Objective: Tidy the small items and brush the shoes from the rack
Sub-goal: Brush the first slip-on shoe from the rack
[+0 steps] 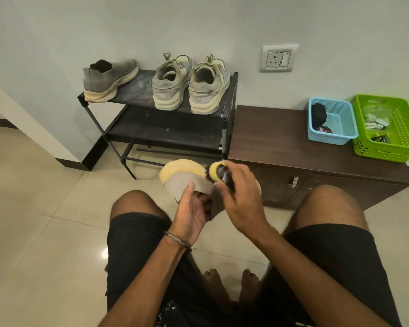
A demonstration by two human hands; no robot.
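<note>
1. My left hand (194, 208) grips a grey shoe (187, 179) with a yellowish sole, at the picture centre.
2. My right hand (240, 197) holds a yellow brush (219, 173), probably touching the shoe; the blur hides the contact.
3. At 12 o'clock, the rack (229, 100) carries a single grey shoe (110, 79) and a laced pair (190, 84).
4. At 2 o'clock, a blue basket (340, 135) and a green basket (401, 128) stand on the bench (281, 142).

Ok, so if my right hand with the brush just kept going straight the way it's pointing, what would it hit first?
Most likely the grey shoe held by your left hand. The right hand aims the yellow brush up and left at it; they look almost touching, though depth is unclear.
</note>
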